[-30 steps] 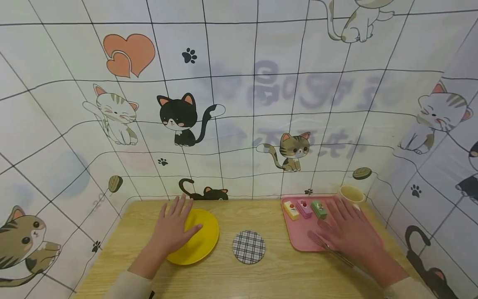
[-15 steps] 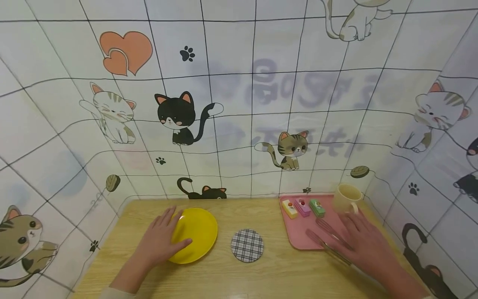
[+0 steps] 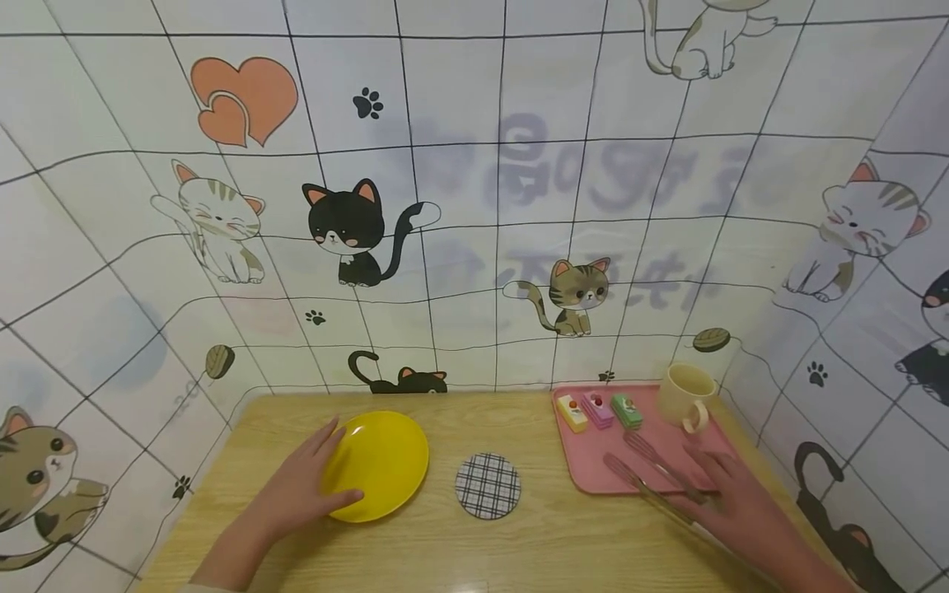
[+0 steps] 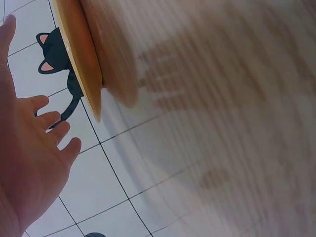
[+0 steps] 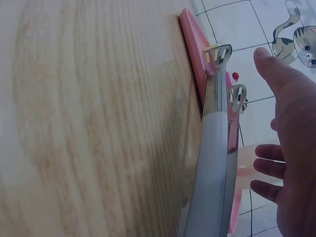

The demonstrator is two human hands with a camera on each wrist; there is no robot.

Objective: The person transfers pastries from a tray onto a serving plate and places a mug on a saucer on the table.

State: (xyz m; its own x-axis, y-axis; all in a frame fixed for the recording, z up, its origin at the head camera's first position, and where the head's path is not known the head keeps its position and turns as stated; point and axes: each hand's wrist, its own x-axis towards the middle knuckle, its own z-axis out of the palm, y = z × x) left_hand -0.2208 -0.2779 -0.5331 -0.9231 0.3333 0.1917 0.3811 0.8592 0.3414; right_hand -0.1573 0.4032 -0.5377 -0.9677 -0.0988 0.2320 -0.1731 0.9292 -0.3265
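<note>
My left hand hovers at the left rim of a round yellow plate, fingers loosely spread; the left wrist view shows the palm apart from the plate's edge. On the right, my right hand is over the handle end of a pair of tongs with slotted metal heads and white grips. Those heads lie over a pink tray, pointing toward the upper left. In the right wrist view the fingers are relaxed beside the tongs and hold nothing. The hand hides part of the tongs and tray in the head view.
Toward the tray's back sit a yellow toy cake slice, a pink one and a green one. A cream mug stands at its back right corner. A checked round coaster lies mid-table. Cat-printed sheeting surrounds the table.
Both hands have drawn back toward the person: the left off the plate's middle to its left rim, the right from near the mug to the tongs. The mug and tongs show more.
</note>
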